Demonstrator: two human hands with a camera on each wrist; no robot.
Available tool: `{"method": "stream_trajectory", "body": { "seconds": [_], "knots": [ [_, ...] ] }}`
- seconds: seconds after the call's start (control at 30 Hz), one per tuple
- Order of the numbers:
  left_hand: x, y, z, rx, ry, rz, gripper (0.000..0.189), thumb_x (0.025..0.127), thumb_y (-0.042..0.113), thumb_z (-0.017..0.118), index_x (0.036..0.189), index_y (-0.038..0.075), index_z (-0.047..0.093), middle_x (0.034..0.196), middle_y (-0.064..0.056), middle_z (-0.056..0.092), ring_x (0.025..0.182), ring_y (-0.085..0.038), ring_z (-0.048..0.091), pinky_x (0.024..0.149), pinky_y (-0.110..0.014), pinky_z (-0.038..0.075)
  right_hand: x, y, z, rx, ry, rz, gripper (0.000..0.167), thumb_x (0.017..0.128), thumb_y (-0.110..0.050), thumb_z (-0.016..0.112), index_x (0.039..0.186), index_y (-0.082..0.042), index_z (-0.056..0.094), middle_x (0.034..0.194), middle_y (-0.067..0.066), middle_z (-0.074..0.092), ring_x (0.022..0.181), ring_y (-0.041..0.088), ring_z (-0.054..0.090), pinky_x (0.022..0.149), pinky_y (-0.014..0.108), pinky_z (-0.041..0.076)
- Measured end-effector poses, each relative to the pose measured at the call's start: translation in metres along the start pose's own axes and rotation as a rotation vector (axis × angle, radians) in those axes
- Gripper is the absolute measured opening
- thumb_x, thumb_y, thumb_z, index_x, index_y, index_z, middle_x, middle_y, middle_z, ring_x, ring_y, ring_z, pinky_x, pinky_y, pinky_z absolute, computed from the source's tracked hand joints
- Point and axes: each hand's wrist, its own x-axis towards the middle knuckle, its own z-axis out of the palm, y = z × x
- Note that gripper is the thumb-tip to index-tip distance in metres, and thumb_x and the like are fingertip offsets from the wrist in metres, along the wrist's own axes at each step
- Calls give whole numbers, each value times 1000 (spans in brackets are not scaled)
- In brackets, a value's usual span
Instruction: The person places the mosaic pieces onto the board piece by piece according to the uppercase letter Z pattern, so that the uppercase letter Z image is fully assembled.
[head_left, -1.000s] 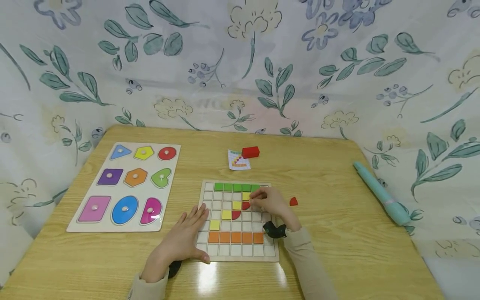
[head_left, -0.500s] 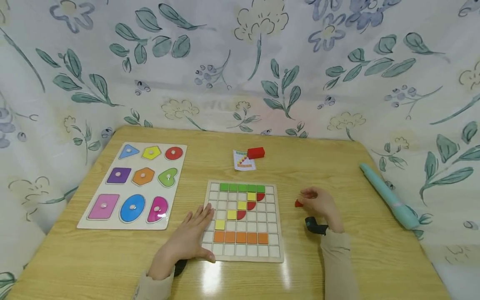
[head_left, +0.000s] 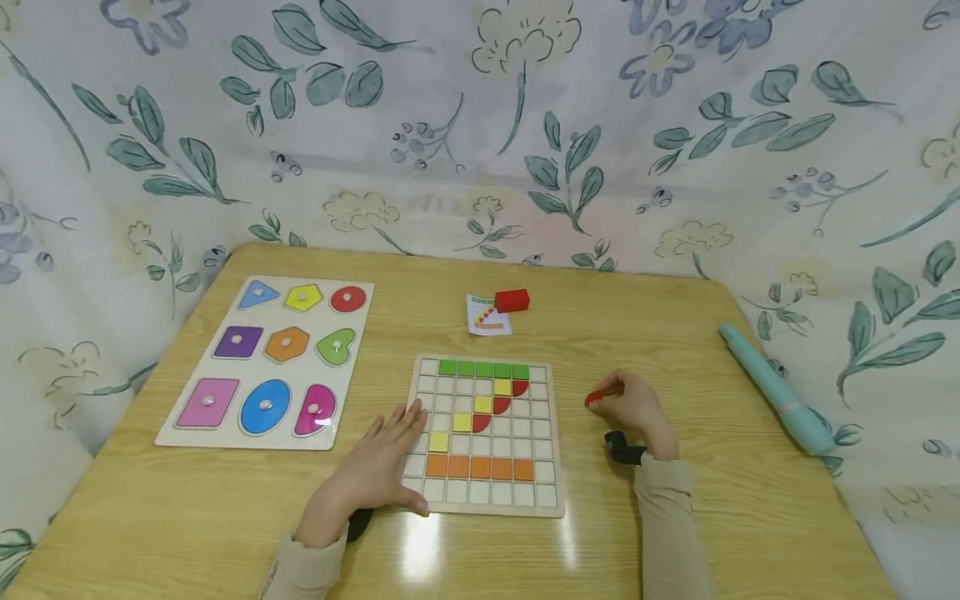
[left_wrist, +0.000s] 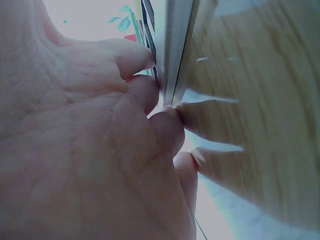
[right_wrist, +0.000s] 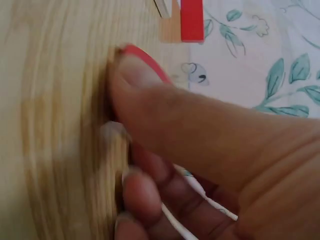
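A pale wooden grid board (head_left: 501, 496) lies mid-table, with a row of green squares (head_left: 485, 369), a row of orange squares (head_left: 481, 468), a diagonal of yellow squares (head_left: 462, 423) and red quarter-circle tiles (head_left: 501, 405). My left hand (head_left: 372, 468), fingers spread, rests along the board's left edge; in the left wrist view its fingertips meet that edge. Right of the board, my right hand (head_left: 632, 410) pinches a red tile (head_left: 593, 399) between thumb and fingers. In the right wrist view the thumb covers most of this red tile (right_wrist: 145, 61), leaving its curved edge showing.
A knob puzzle board (head_left: 258, 364) with coloured shapes lies at the left. Behind the grid board, a red block (head_left: 512, 301) stands on a small pattern card (head_left: 487, 320). At the right edge lies a teal tapered object (head_left: 776, 390). Floral cloth (head_left: 450, 150) hangs behind the table.
My right hand has gone from the grid board to the table at right and picked up the loose red tile there. A third red tile now shows on the board. The left hand stays put.
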Motion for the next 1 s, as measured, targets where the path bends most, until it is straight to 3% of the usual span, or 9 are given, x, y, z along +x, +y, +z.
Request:
{"method": "stream_trajectory", "body": {
  "seconds": [0.1,0.23,0.33,0.5,0.6,0.77,1.0],
  "knots": [
    [1,0,-1,-7,-1,0,130,55,59,83,152,-2,21,162,-18,13,149,-41,10,120,-61,10,3,-2,3,14,15,-27,25,84,-11,74,100,3,61,95,18,66,85,26,61,69,27,46],
    [1,0,-2,-9,-10,-9,130,55,59,82,152,-2,21,162,-17,12,150,-41,9,121,-61,10,5,-3,6,29,-3,-55,23,86,-9,70,104,4,66,100,20,68,87,25,62,71,26,47],
    [1,0,-2,-3,-11,-9,130,56,59,82,152,-1,21,162,-17,12,150,-40,10,121,-60,10,5,-3,7,87,-5,-53,20,89,-9,67,105,3,68,107,21,68,94,28,63,80,32,51],
    [1,0,-1,-1,-13,-9,129,56,59,83,152,-1,21,162,-16,12,150,-40,10,121,-60,10,7,-2,7,228,4,-29,19,95,-9,60,110,2,65,121,21,65,115,34,58,98,41,47],
    [2,-1,-1,6,-16,-8,129,57,59,83,153,0,21,162,-16,12,150,-39,10,121,-59,9,8,-4,8,272,-3,-19,21,97,-6,56,114,2,63,123,23,64,113,31,60,94,35,51],
    [2,-1,-2,12,-10,-7,129,56,59,83,153,0,21,162,-15,12,150,-39,10,121,-59,10,10,-12,11,351,-53,-21,27,97,-7,55,121,6,58,121,28,63,94,16,68,79,21,57],
    [1,2,-1,3,-9,-10,129,55,58,83,153,-1,21,162,-16,13,150,-40,11,121,-60,11,10,-23,21,425,-99,-43,28,97,-5,56,119,12,57,110,28,68,78,9,68,69,23,59]
  ]
}}
